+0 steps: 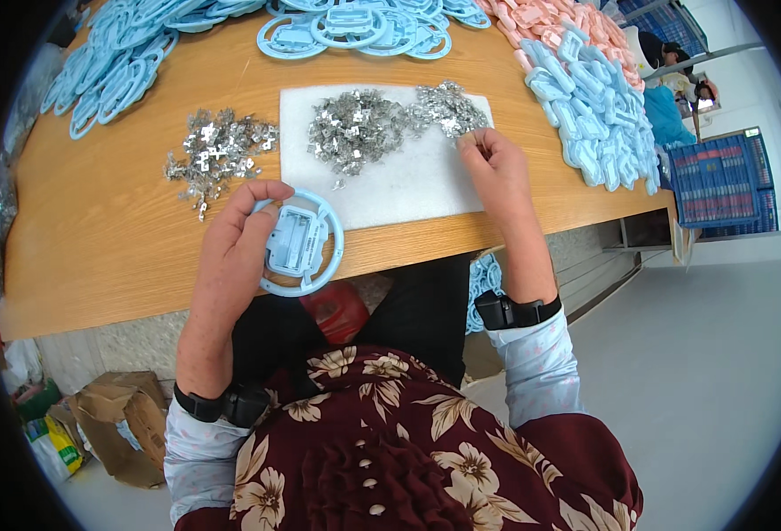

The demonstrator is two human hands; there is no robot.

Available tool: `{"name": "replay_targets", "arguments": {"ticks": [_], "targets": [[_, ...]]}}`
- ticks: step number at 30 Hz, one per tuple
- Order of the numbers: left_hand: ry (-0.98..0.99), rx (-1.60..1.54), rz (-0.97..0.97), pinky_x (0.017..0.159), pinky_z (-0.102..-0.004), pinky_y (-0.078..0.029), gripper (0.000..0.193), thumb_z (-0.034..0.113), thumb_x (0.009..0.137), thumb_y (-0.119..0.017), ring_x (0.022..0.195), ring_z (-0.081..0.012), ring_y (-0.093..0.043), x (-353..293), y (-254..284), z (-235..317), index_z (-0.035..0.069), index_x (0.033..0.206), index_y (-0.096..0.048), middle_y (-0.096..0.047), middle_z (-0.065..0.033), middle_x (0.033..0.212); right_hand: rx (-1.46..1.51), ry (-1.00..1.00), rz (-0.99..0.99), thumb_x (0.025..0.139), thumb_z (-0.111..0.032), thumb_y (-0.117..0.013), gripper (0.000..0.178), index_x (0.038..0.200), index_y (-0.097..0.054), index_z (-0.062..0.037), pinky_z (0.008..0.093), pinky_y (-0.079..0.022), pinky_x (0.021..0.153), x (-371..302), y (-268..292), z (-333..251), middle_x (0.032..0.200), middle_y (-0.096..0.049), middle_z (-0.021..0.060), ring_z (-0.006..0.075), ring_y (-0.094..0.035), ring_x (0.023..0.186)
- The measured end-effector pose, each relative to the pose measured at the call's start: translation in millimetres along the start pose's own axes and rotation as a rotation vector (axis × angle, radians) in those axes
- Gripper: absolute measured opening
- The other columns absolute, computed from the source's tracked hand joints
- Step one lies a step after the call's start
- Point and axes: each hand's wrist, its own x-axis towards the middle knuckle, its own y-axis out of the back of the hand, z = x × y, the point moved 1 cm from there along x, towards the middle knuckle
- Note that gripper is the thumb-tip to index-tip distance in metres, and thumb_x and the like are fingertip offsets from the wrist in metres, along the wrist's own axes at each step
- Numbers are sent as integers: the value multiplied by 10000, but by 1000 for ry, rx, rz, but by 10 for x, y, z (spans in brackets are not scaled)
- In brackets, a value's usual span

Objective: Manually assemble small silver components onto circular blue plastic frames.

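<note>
Left fingers holding blue ring-shaped part, right fingers by metal pieces, white mat, wooden table

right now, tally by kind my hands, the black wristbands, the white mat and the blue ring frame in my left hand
Hands, left hand and right hand: 2
Black wristbands: 2
White mat: 1
Held blue ring frame: 1
Total: 6

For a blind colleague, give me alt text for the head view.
A person's left hand holds a round blue frame; the right hand is at a heap of small metal pieces on a white mat on a wooden table.
</note>
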Motion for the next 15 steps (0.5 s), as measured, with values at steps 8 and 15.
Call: {"name": "replay_targets", "arguments": {"ticks": [8,15], "targets": [[-204,235,124,604,-196,-418,280,109,1018,-425,700,-26,-512,2,11,-96,59,1221,-611,-616,21,883,632,-44,-212,967,-169,-653,139,998,-635,-35,186,-312,537,-344,-125,-425,715,-506,-74,6,-414,621],[-169,240,126,664,-241,-464,315,135,1035,-413,746,-66,-558,-12,15,-85,17,1254,-606,-627,-18,883,562,230,-329,939,-128,-665,159,988,-644,22,287,-468,702,-765,-517,-1040,812,-613,51,111,-550,753]]}}
